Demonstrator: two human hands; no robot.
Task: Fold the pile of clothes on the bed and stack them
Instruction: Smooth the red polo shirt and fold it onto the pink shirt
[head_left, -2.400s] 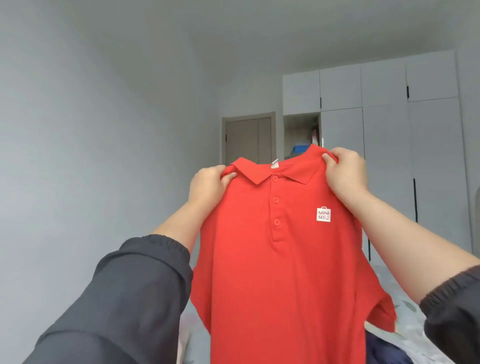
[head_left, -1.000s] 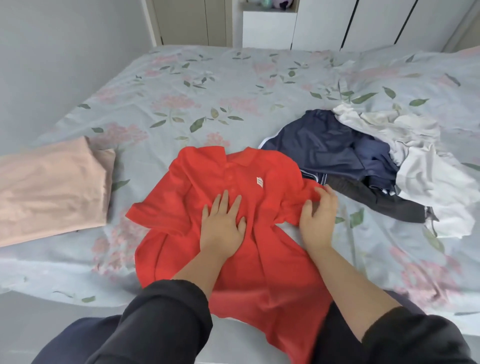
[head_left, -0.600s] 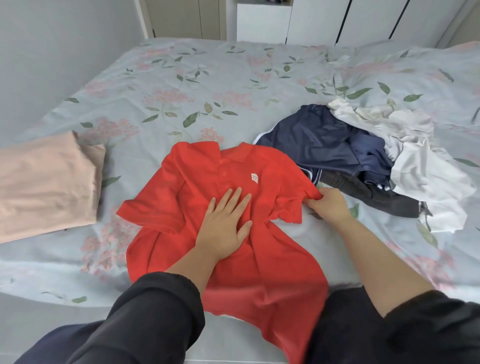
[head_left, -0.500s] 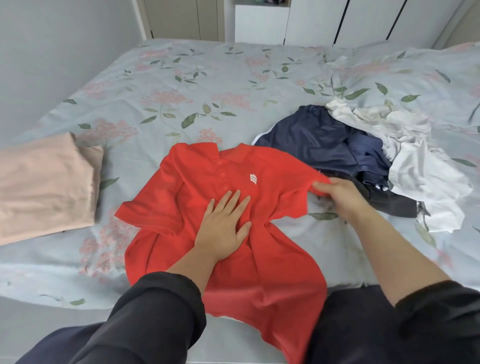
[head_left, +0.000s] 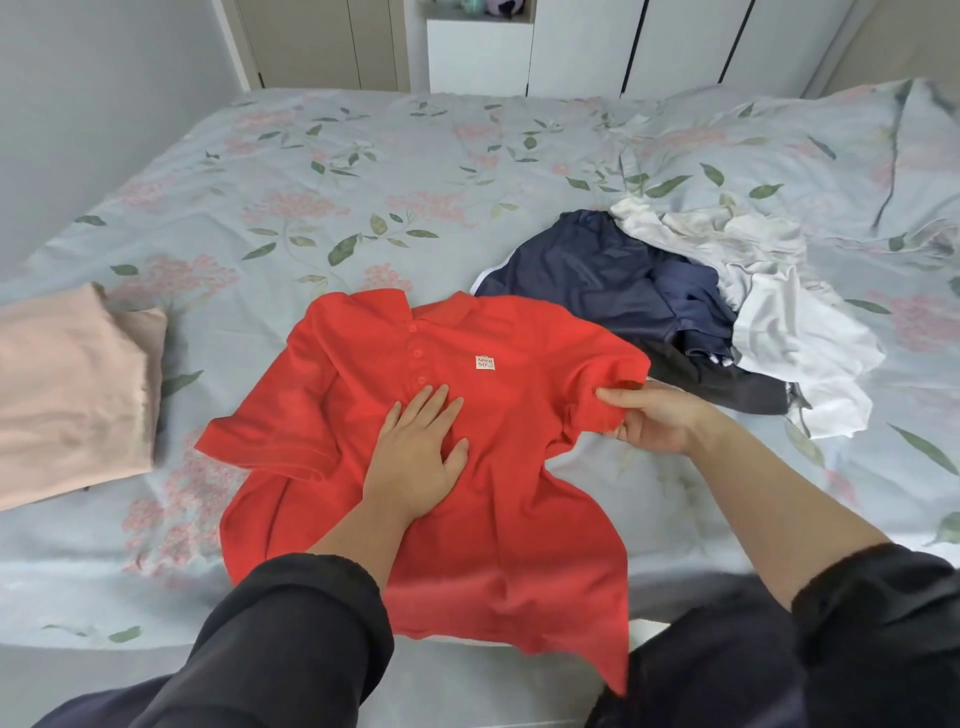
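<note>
A red polo shirt (head_left: 524, 467) lies face up on the floral bed (head_left: 363, 187), its hem hanging over the near edge. My left hand (head_left: 415, 457) presses flat on the shirt's chest, fingers straight. My right hand (head_left: 649, 415) pinches the shirt's right sleeve and holds it out to the right. A loose pile lies at the right: navy clothes (head_left: 597, 280), a dark garment (head_left: 727, 389) and white clothes (head_left: 789, 322). A folded pink garment (head_left: 67, 395) rests at the left edge.
A grey wall runs along the bed's left side. White wardrobe doors (head_left: 675, 47) and a door (head_left: 322, 41) stand beyond the far end. A pillow in the same floral cover (head_left: 924, 156) lies at the far right.
The shirt went from held up in the air to lying on the bed. My left hand stays flat on its chest while my right hand took the right sleeve and drew it outward.
</note>
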